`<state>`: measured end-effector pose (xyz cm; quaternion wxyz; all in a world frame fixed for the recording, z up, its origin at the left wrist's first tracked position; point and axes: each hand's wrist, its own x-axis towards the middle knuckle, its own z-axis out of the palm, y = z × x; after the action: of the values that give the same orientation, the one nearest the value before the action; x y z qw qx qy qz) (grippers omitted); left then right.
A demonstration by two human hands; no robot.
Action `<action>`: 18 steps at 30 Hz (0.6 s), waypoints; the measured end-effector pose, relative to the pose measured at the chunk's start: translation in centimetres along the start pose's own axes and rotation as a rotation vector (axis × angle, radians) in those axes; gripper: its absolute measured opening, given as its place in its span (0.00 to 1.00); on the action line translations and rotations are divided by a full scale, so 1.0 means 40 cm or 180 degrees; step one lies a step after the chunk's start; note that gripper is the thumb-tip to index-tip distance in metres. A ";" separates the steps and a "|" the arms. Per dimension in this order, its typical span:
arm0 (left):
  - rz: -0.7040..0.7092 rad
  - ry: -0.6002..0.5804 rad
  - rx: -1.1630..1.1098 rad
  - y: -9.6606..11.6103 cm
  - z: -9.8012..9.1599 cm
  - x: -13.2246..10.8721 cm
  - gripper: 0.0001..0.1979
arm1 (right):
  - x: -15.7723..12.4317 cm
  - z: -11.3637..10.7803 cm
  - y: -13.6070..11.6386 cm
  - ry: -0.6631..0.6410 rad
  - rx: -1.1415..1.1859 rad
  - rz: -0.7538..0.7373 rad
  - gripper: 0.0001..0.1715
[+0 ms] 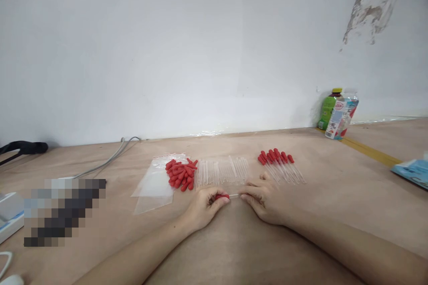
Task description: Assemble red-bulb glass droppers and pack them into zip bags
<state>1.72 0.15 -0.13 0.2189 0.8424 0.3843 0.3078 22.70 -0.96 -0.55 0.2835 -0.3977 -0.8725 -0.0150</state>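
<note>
My left hand (204, 207) pinches a red rubber bulb (222, 196) low over the table. My right hand (261, 200) pinches a clear glass tube (234, 195) that meets the bulb end to end. Just beyond the hands lies a heap of loose red bulbs (180, 173), with a row of bare clear tubes (222, 170) next to it. To the right lies a row of droppers with red bulbs on them (280, 165).
Clear plastic bags (154, 185) lie left of the bulb heap. A green bottle (329, 109) and a plastic-wrapped bottle (341, 119) stand by the wall at the right. A blue packet (413, 170) sits at the right edge, a grey cable (110, 160) and a white box (10, 216) at the left.
</note>
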 end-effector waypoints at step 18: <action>0.0501 -0.0117 0.0425 -0.012 0.005 -0.007 0.08 | 0.014 0.022 -0.017 -0.0648 0.0360 0.0078 0.17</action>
<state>1.44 0.20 -0.66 0.1445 0.8882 0.3325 0.2823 21.50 -0.83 -0.86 0.2156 -0.3911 -0.8913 0.0781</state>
